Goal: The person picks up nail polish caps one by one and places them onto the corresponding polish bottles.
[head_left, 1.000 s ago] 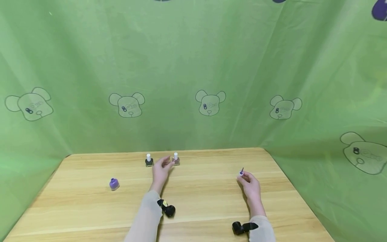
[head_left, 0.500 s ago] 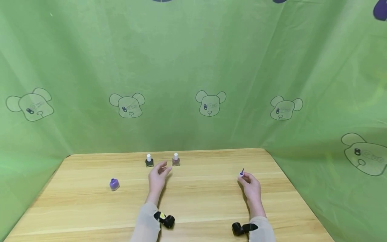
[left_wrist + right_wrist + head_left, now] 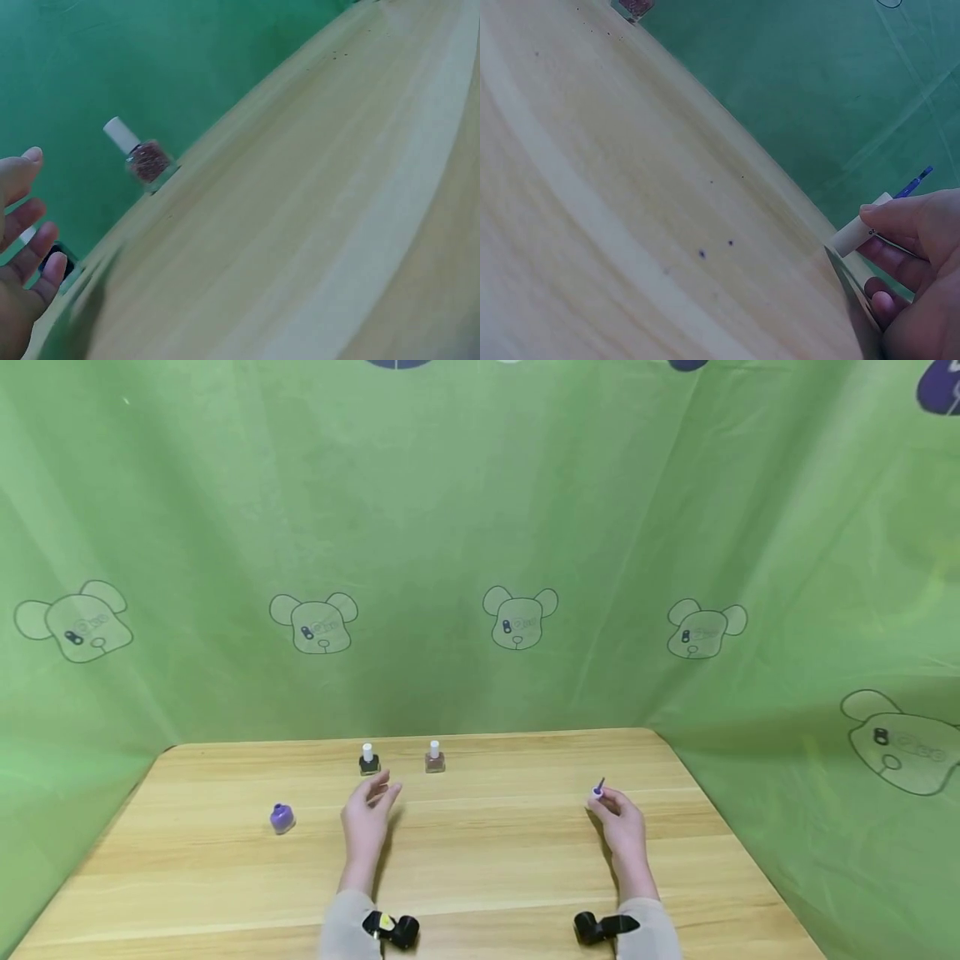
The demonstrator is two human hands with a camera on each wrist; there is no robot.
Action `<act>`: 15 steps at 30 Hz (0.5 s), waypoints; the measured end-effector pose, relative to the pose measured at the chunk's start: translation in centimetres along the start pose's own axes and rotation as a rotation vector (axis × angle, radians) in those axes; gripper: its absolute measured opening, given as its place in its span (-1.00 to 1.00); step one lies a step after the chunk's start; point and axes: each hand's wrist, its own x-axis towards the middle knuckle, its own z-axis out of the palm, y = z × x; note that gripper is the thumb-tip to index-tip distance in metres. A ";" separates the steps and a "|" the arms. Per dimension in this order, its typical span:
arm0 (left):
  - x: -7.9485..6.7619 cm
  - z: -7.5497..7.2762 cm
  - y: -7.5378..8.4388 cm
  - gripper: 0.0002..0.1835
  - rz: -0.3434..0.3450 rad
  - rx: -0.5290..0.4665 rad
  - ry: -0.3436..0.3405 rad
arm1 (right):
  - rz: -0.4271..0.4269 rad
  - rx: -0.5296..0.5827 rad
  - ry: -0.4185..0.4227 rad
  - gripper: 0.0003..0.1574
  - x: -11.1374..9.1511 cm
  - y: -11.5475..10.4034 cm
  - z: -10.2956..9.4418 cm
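My right hand [image 3: 621,827] pinches a white nail polish cap [image 3: 861,226] whose purple-coated brush [image 3: 915,182] points up and away. Over the table, my left hand [image 3: 365,820] holds nothing, its fingers relaxed and apart. Just beyond its fingertips stands a black nail polish bottle [image 3: 369,764] with a white cap; in the left wrist view the fingers partly cover it. A pinkish-mauve nail polish bottle [image 3: 435,762], also capped in white, stands to the right of that one. Farther left sits an uncapped purple nail polish bottle [image 3: 282,818].
The wooden table [image 3: 510,860] ends at the back against a green curtain [image 3: 480,527] printed with bear heads, which also hangs along both sides. Small dark purple spots [image 3: 702,254] mark the tabletop near my right hand.
My left hand has drawn back from beside the mauve bottle, moving left and toward me. The right hand with the cap has stayed almost still.
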 end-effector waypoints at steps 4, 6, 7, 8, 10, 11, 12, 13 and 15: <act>-0.4 -1.2 0.2 -0.59 0.015 -0.020 0.051 | 0.011 0.006 -0.017 -0.50 -0.2 -0.1 0.0; -0.6 -1.8 0.3 -0.60 0.038 -0.021 0.092 | 0.010 0.006 -0.020 -0.49 -0.2 -0.1 -0.1; -0.7 -2.0 0.4 -0.61 0.052 -0.023 0.115 | 0.010 0.006 -0.021 -0.49 -0.2 -0.1 -0.1; -0.7 -2.3 0.4 -0.62 0.067 -0.021 0.139 | 0.011 0.007 -0.023 -0.49 -0.2 -0.2 -0.1; -0.9 -2.8 0.5 -0.64 0.101 -0.013 0.189 | 0.010 0.007 -0.025 -0.49 -0.2 -0.2 -0.1; -0.9 -3.0 0.5 -0.65 0.113 -0.005 0.209 | 0.012 0.010 -0.025 -0.50 -0.2 -0.2 -0.1; -0.9 -3.3 0.6 -0.66 0.127 -0.003 0.229 | 0.014 0.013 -0.026 -0.50 -0.3 -0.3 -0.1; -1.0 -3.6 0.6 -0.67 0.144 0.002 0.251 | 0.015 0.020 -0.028 -0.50 -0.3 -0.4 -0.1; -1.0 -4.2 0.8 -0.70 0.181 0.011 0.292 | 0.012 0.035 -0.027 -0.50 -0.4 -0.6 0.0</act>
